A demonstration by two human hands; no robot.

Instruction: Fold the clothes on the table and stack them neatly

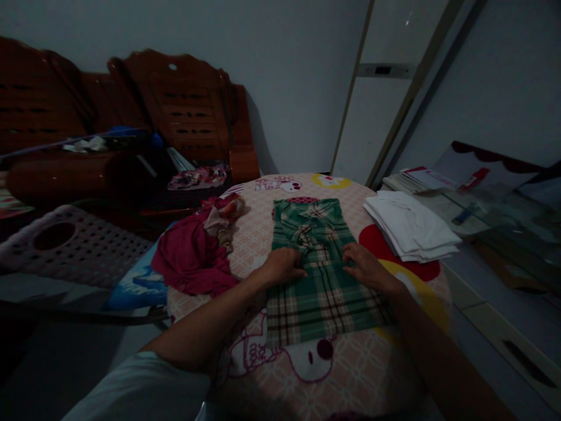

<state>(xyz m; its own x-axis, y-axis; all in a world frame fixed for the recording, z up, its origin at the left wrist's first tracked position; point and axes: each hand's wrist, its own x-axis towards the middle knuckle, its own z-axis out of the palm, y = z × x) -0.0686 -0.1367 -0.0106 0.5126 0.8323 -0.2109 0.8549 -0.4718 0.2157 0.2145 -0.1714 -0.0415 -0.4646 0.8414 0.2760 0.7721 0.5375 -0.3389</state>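
A green plaid shirt (324,292) lies folded into a long panel on the table, its middle wrinkled around the collar and buttons. My left hand (284,265) rests on its left side, fingers curled down against the cloth. Opposite it, my right hand (366,268) has bent fingers and thumb gripping the right edge. The exact hold of the fingertips is partly hidden. To the left sits a loose heap of magenta clothing (193,254), and a stack of folded white cloth (409,225) lies to the right.
A patterned cloth covers the round table (307,397). Beyond it stands a carved wooden sofa (179,105) with things on its seat. A woven plastic basket or chair (79,245) is at left. On the right, a glass-topped cabinet (504,222) holds papers. A tall white unit (372,117) stands behind.
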